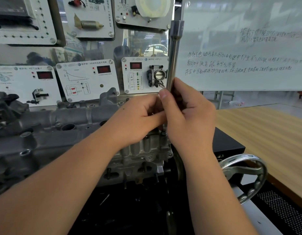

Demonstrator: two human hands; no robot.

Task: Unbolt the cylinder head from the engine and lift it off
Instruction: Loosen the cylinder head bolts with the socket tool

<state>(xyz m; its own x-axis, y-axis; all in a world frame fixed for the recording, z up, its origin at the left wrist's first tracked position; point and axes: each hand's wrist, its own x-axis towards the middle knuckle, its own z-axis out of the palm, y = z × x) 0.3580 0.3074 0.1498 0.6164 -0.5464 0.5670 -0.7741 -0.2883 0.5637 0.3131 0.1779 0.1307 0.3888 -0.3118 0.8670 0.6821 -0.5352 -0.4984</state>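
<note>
The head (pixel 65 131) is lying lengthwise left of and just below the hands, both hands gripping the upright wrench (pixel 174 53) above its right end, right hand (pixel 189 114) higher, left hand (pixel 140 119) beside it.

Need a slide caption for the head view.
Both hands, left hand and right hand, grip a long upright steel socket wrench above the grey engine.

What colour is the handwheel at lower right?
Shiny silver chrome handwheel, seen in the head view.
</note>
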